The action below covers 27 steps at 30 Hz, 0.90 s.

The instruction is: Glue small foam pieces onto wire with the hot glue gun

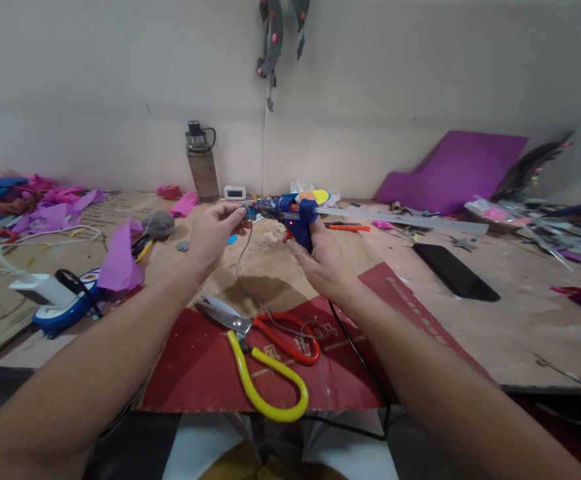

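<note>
Glue gun (pixel 300 227) in the head view, the only one we have, lies nearly level before us, its long axis running from 9 to 3 o'clock, with its nozzle end toward 9 and a long pale glue stick (pixel 400 219) reaching out behind toward 3. Our right hand (pixel 323 257) is the nearer, closed around the grip, a finger by the orange trigger. Our left hand (pixel 215 233) is at 9 o'clock from the gun, thumb and fingertips pinched together just beside the nozzle; they seem to have hold of a thin gray string (pixel 243 252) that hangs toward 6, but we cannot tell whether nozzle and fingertips touch. Scissors (pixel 242 325) with one red and one yellow handle rest between 6 and 7 o'clock from the gun, on red-printed cardboard (pixel 195 380). As for writing, we see a small label (pixel 290 215) on the gun, its print too fine for us to read. Pale Chinese characters cross the cardboard beneath the scissors; one looks like 风 and another like 马, and the line along the edge at 4 o'clock is too blurred to make out. We can read no brand on the phone (pixel 454 270), between 3 and 4 o'clock.
</note>
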{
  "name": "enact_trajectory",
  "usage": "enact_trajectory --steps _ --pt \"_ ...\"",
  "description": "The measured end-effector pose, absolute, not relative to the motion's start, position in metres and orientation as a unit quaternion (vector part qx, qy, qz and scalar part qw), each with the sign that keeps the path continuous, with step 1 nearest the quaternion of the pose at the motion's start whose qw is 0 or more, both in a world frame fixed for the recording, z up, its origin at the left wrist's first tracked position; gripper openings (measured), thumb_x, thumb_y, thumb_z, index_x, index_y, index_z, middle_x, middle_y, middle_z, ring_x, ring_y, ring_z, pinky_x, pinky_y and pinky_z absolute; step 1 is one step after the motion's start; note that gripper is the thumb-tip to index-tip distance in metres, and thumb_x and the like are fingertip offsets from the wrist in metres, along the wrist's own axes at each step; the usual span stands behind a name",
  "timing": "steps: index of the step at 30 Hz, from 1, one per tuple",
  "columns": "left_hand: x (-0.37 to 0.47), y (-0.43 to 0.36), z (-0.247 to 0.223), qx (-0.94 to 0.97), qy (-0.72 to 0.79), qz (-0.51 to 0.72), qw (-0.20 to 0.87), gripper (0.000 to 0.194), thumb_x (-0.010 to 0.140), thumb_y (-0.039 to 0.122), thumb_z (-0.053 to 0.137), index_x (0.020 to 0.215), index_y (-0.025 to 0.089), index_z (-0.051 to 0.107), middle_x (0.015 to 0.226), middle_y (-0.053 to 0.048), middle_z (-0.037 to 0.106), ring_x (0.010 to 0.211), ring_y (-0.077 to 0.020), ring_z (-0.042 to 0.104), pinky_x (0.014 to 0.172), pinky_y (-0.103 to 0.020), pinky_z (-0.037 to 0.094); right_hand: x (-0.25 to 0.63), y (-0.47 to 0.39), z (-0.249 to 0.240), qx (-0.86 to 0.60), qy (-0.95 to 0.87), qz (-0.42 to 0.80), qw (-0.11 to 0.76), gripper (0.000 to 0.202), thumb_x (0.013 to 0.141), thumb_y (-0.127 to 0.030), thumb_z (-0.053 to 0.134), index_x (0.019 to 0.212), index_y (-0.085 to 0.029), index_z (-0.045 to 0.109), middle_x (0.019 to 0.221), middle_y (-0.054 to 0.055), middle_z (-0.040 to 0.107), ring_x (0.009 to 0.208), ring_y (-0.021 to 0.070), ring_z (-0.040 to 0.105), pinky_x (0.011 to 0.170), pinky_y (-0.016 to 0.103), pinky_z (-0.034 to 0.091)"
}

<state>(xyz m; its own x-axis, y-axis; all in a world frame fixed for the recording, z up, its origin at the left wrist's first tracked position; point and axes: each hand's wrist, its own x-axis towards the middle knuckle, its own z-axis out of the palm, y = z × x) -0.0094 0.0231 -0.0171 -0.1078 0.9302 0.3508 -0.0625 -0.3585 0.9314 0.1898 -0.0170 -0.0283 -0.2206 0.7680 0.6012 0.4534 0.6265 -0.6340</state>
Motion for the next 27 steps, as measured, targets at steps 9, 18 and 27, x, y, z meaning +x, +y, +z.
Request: enact_trajectory --steps 9,18,27 --pt "-0.0111 0.0281 -0.0209 0.541 0.387 0.63 0.402 0.019 0.071 0.029 0.074 0.078 0.013 0.067 0.074 -0.003 0.067 0.062 -0.011 0.063 0.057 -0.023 0.048 0.1899 -0.0139 -0.0333 -0.389 -0.771 0.146 0.482 0.034 0.089 -0.025 0.049 0.122 -0.017 0.053 0.113 0.014 0.063 0.099 0.0262 0.06 0.093 0.046 0.048" --pt "-0.0102 0.0266 -0.0198 0.542 0.388 0.633 0.394 0.019 0.071 0.029 0.074 0.077 0.013 0.067 0.072 -0.003 0.067 0.061 -0.011 0.062 0.056 -0.023 0.048 0.1893 -0.0137 -0.033 -0.382 -0.774 0.138 0.485 0.038 0.089 -0.024 0.049 0.127 -0.019 0.051 0.125 0.014 0.061 0.111 0.0266 0.058 0.1 0.047 0.045" --pt "-0.0108 0.0272 -0.0205 0.541 0.383 0.635 0.398 0.018 0.07 0.027 0.074 0.077 0.013 0.067 0.073 -0.003 0.067 0.06 -0.0103 0.062 0.056 -0.022 0.047 0.189 -0.0135 -0.0334 -0.385 -0.771 0.149 0.485 0.037 0.089 -0.024 0.05 0.126 -0.02 0.051 0.122 0.012 0.061 0.11 0.0263 0.058 0.096 0.045 0.047"
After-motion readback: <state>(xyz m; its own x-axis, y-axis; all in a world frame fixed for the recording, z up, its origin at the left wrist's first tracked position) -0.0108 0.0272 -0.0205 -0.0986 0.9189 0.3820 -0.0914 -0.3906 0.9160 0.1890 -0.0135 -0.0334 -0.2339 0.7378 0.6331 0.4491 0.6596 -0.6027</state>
